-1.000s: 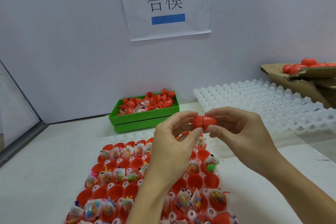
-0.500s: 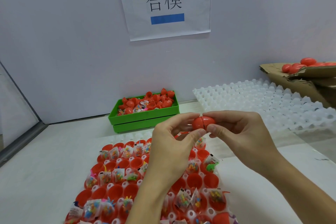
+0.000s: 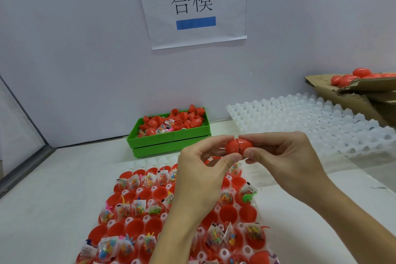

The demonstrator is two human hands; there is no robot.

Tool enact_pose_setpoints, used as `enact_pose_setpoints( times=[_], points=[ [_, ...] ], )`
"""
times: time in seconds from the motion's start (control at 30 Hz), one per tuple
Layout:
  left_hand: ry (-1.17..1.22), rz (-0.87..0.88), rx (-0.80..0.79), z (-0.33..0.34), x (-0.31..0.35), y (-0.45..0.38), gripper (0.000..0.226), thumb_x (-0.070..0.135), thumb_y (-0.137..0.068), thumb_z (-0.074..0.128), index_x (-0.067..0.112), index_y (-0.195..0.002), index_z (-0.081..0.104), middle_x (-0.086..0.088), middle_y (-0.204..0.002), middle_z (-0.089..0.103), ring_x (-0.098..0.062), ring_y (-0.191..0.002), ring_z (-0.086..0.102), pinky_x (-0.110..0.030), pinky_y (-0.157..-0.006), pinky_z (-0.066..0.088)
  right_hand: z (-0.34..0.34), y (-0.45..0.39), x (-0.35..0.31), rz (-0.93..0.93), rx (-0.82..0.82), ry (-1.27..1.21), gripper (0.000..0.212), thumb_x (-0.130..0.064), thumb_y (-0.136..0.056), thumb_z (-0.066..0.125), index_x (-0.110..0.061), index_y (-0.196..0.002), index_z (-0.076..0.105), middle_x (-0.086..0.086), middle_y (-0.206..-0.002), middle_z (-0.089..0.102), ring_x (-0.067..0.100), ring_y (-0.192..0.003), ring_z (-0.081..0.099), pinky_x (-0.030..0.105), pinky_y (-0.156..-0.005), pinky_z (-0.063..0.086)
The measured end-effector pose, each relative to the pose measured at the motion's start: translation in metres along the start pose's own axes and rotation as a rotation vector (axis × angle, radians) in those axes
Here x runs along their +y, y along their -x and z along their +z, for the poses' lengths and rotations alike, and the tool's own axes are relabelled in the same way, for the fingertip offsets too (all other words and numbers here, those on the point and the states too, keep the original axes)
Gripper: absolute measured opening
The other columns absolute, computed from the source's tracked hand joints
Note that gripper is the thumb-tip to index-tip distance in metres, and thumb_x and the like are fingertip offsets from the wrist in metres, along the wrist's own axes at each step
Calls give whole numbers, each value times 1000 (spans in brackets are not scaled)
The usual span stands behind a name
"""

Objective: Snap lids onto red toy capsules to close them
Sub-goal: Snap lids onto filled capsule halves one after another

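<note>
A red toy capsule [image 3: 238, 147] is held in the air above the table, its two halves meeting at a thin seam. My left hand [image 3: 203, 176] pinches its left half between thumb and fingers. My right hand [image 3: 282, 156] pinches the right half the same way. Below them lies a white tray [image 3: 147, 217] of open red capsule bottoms, many holding small bagged toys, some with nothing inside.
A green bin [image 3: 169, 138] of loose red halves and toy bags stands at the back by the wall. A white cell tray [image 3: 317, 122] with nothing in its cells lies to the right. A cardboard box [image 3: 353, 94] at far right holds closed red capsules [image 3: 351, 76].
The two halves have been pressed closer together, so the gap between them has narrowed to a thin line. Both hands have stayed in about the same place.
</note>
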State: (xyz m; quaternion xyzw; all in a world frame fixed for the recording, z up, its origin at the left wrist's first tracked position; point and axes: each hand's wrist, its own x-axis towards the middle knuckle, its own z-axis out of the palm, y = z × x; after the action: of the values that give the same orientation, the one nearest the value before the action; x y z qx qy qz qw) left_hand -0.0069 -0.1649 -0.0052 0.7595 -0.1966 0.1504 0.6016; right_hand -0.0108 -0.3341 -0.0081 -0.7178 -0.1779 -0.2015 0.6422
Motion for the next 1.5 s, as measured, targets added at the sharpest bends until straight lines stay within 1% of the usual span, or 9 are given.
enact_pose_setpoints(
  times=[0.2,0.47,0.57,0.8,0.97,1.07,1.17,1.37,1.5],
  points=[
    [-25,-9,1,1,-1,0,30,15,-78,80,31,-104,74,19,-88,75,-1,-85,70,-13,-71,55,0,1,-4,-41,-51,-32,27,-18,-67,74,-29,-92,75,-12,-88,77,9,-82,75,17,-71,58],
    [62,-32,22,0,0,-1,25,12,-80,79,24,-102,75,15,-87,76,0,-83,71,-12,-70,53,-1,0,-2,-7,-31,-38,27,-8,-69,77,-27,-89,77,-7,-86,78,13,-79,76,20,-70,59],
    [53,-35,0,0,2,0,29,11,-79,80,29,-101,74,15,-86,76,-2,-82,71,-13,-70,54,0,0,-3,-10,-22,-34,26,-15,-67,76,-30,-89,77,-8,-86,78,13,-77,75,22,-70,60],
    [28,-32,-25,1,6,1,36,8,-80,78,37,-100,72,12,-92,76,-4,-88,70,-12,-72,54,-2,0,-5,-13,-41,-1,36,4,-75,75,-30,-88,77,-9,-84,78,13,-76,75,18,-67,58],
    [6,-24,-34,1,7,2,35,5,-81,77,31,-104,73,12,-93,75,0,-88,69,-10,-72,53,-1,1,-6,-1,-48,-48,25,-13,-69,75,-28,-89,77,-7,-84,78,14,-77,75,18,-68,58],
    [12,-22,-13,3,6,2,32,6,-79,79,23,-106,75,8,-92,75,-2,-87,70,-11,-71,54,1,1,-5,-13,-40,-25,31,-1,-74,75,-27,-89,77,-8,-83,78,12,-75,75,17,-67,58],
    [31,-24,22,5,6,2,30,4,-76,81,20,-102,77,5,-86,76,-4,-82,70,-12,-68,54,3,1,-2,-6,0,1,41,14,-78,69,-25,-88,76,-9,-81,77,9,-69,74,16,-65,57],
    [-30,-64,95,8,4,2,33,-1,-71,82,30,-81,78,14,-79,75,-6,-80,71,-19,-70,57,8,2,7,33,34,48,32,14,-81,67,-8,-103,75,4,-89,78,21,-74,76,28,-69,62],
    [-112,-40,80,6,5,2,31,-6,-74,78,24,-76,77,15,-71,73,-3,-72,70,-16,-67,56,10,3,9,38,44,59,37,17,-81,65,-14,-98,76,2,-85,78,24,-72,75,31,-72,62]
  ],
)
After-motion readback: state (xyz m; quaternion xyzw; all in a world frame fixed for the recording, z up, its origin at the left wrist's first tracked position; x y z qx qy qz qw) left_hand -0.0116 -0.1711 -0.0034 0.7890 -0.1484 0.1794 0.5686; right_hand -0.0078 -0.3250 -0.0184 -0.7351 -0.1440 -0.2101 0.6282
